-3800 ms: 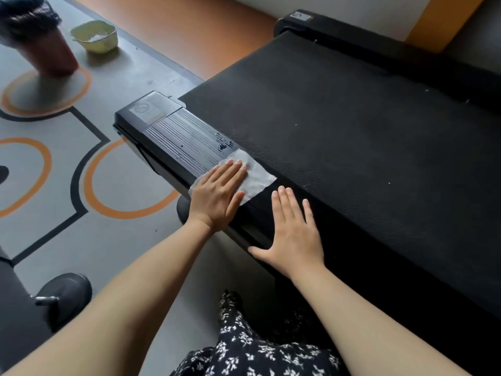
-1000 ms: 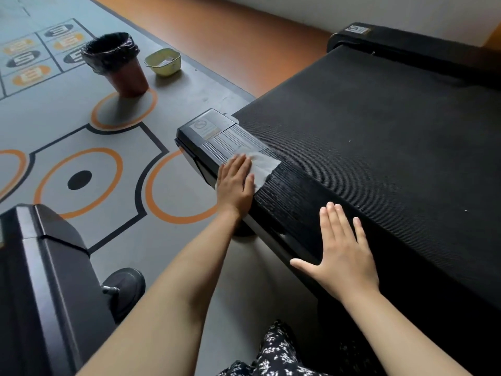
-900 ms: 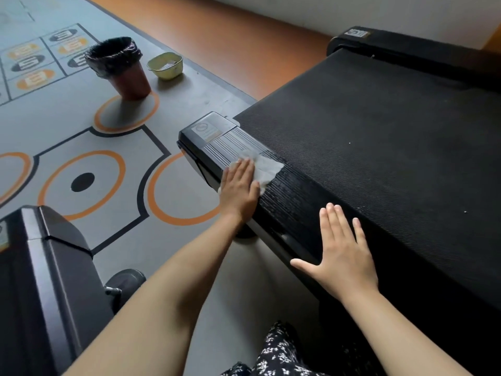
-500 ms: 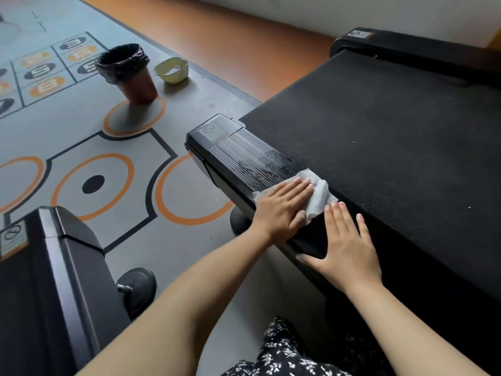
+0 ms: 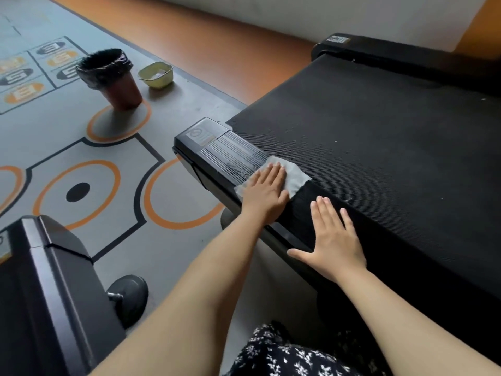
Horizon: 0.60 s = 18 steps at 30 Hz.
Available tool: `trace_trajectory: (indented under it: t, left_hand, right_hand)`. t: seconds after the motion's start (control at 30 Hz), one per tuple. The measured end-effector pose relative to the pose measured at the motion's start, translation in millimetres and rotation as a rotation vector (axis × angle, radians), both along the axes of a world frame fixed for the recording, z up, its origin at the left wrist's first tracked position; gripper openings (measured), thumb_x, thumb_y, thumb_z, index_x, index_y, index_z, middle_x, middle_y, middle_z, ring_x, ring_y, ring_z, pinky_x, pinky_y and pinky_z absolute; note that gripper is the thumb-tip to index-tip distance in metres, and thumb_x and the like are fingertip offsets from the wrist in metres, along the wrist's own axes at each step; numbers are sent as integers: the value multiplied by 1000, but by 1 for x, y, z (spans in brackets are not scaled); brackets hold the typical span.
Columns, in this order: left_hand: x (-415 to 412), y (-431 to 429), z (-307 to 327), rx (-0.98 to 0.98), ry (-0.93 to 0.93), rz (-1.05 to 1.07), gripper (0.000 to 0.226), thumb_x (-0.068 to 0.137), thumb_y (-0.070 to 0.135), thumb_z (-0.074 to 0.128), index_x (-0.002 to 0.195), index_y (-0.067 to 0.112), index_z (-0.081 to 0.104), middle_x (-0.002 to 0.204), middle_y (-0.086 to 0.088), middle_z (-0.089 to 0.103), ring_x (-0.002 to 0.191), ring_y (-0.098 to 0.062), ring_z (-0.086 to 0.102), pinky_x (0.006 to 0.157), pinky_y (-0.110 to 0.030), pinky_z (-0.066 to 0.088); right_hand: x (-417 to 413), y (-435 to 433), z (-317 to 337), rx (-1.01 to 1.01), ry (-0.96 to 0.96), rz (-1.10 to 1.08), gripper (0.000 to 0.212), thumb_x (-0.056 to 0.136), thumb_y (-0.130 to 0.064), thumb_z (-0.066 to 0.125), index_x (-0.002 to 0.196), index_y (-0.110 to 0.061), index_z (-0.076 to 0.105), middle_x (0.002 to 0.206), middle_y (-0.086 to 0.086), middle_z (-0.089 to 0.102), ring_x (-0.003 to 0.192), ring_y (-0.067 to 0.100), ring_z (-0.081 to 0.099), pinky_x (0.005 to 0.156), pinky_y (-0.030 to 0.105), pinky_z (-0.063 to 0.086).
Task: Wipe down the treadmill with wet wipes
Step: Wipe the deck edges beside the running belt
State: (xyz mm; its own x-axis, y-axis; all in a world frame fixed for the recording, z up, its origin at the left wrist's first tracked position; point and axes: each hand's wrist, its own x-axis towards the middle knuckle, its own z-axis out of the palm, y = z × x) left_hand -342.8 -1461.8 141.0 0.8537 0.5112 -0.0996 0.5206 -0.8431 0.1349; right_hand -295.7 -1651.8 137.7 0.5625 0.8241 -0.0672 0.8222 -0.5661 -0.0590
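Filling the right of the view, the black treadmill (image 5: 393, 164) lies low on the floor, its belt running away from the person and a ribbed side rail (image 5: 230, 154) along its left edge. Left of it spreads a grey mat (image 5: 176, 109) with orange rings and black lines. A second black machine (image 5: 40, 308) juts in at the lower left corner. Well apart from the treadmill, a brown bin (image 5: 119, 88) lined with a black bag stands on the mat. Both hands lie flat with straight fingers, gripping nothing: the left hand (image 5: 264, 196) presses the wipe (image 5: 295, 177) onto the rail, and the right hand (image 5: 334, 240) rests palm-down near it at the belt's edge. The white wipe is spread on the rail, partly under the left hand, its far edge touching the belt. A small yellow-green tub (image 5: 156, 75) sits just beside the bin.
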Motion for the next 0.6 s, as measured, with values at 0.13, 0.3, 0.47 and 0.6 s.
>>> trace_trajectory:
  t: [0.13, 0.3, 0.47, 0.6]
  left_hand:
    - [-3, -1, 1, -44, -37, 14, 61, 103, 41, 26, 157, 21, 3, 164, 3, -2, 150, -11, -7, 121, -32, -8]
    - [3, 25, 0, -49, -38, 93, 66, 97, 47, 18, 157, 22, 4, 164, 4, -2, 150, -9, -6, 121, -31, -7]
    - [13, 69, -1, -53, -16, 226, 62, 103, 40, 24, 157, 19, 0, 164, 3, -5, 150, -9, -8, 120, -30, -9]
    - [21, 107, -1, -53, -6, 295, 62, 104, 41, 21, 156, 18, -2, 164, 2, -6, 149, -9, -9, 120, -30, -10]
  right_hand:
    - [4, 10, 13, 123, 144, -81, 118, 62, -85, 8, 156, -14, 18, 164, 0, 12, 151, 14, 4, 119, 36, 0]
    - [31, 57, 19, 252, 189, -6, 73, 89, -65, 29, 136, -15, 54, 139, 3, 48, 133, 22, 36, 110, 37, 22]
    - [47, 121, 9, 201, 184, 237, 93, 77, -61, 2, 150, -13, 36, 158, 2, 31, 148, 16, 19, 118, 32, 5]
    - [52, 157, -2, 159, 142, 297, 88, 82, -56, 2, 155, -10, 21, 163, 2, 16, 151, 13, 8, 122, 32, 1]
